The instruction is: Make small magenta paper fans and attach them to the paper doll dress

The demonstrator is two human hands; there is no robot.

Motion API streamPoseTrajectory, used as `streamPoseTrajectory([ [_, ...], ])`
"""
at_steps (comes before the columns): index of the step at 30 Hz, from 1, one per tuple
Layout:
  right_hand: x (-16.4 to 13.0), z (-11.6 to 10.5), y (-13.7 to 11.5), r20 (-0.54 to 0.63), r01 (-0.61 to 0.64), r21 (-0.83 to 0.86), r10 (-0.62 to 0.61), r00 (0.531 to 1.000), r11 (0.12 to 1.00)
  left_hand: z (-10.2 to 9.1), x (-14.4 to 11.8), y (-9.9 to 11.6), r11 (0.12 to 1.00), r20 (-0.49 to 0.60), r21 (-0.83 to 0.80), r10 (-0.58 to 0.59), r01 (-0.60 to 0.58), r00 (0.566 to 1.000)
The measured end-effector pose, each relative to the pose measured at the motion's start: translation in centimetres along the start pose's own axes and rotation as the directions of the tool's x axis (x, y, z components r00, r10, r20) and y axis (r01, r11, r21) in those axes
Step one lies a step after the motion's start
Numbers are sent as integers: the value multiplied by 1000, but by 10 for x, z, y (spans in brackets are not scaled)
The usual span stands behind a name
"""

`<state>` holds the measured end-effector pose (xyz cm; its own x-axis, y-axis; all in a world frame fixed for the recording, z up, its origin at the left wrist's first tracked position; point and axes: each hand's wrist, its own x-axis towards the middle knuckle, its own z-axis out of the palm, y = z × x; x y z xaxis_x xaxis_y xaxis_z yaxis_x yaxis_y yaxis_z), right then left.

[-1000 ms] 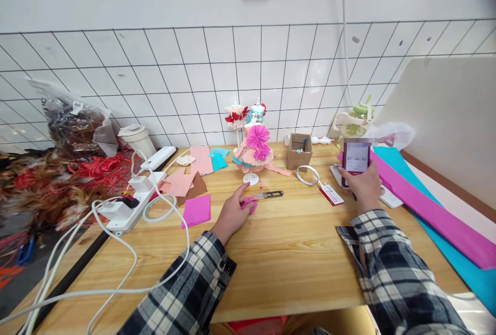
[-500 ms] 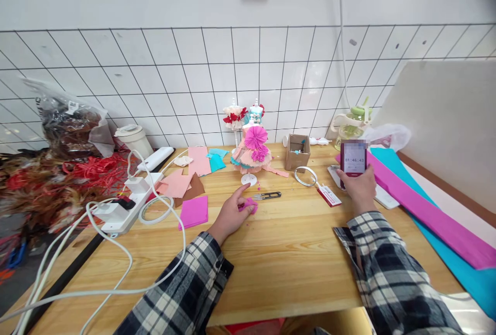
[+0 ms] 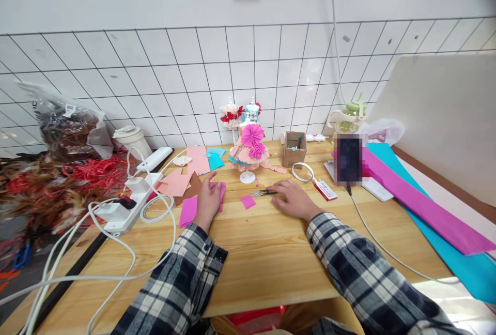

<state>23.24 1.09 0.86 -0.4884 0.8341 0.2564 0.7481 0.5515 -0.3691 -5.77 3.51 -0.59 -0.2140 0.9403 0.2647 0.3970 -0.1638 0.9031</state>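
Observation:
My left hand [image 3: 209, 196] lies palm down on a magenta paper sheet [image 3: 188, 211], fingers spread over its far edge. My right hand [image 3: 291, 198] rests flat on the table with its fingertips on the handle end of small black snips [image 3: 262, 192]. A small magenta paper piece [image 3: 248, 201] lies loose between the two hands. Behind them stands a little mannequin in a pink and teal paper dress [image 3: 250, 145], with a white round disc [image 3: 247, 177] in front of it. A phone [image 3: 349, 160] stands propped at the right, a cable running from it.
Pink, brown and teal paper scraps [image 3: 182, 180] lie left of the dress. A white power strip [image 3: 127, 201] with cables and a tape ring [image 3: 156, 208] sit at the left. A cardboard box [image 3: 294, 150], another tape ring [image 3: 303, 171] and long magenta and teal paper [image 3: 426, 206] lie at the right.
My right hand let go of the phone, which now stands on its own, and came down to the snips. My left hand dropped the small magenta piece and moved left onto the magenta sheet.

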Motion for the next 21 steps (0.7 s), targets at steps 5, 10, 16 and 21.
streamPoseTrajectory([
  [5, -3, 14, -15, -10, -91, -134, 91, 996, 987, 7, -4, -2, 989, 43, 118, 81, -86, 996],
  [10, -3, 19, -20, -174, -259, -242, 221, 960, 935, -1, -3, 2, 863, -79, 485, 200, -137, 977],
  [16, 19, 34, -48, -78, 6, -143, -17, 997, 990, 7, -19, 25, 702, 461, 406, 395, -585, 794],
  [21, 25, 42, -44, -27, 15, -87, -18, 999, 996, 20, -30, 28, 656, 619, 341, 383, -673, 686],
])
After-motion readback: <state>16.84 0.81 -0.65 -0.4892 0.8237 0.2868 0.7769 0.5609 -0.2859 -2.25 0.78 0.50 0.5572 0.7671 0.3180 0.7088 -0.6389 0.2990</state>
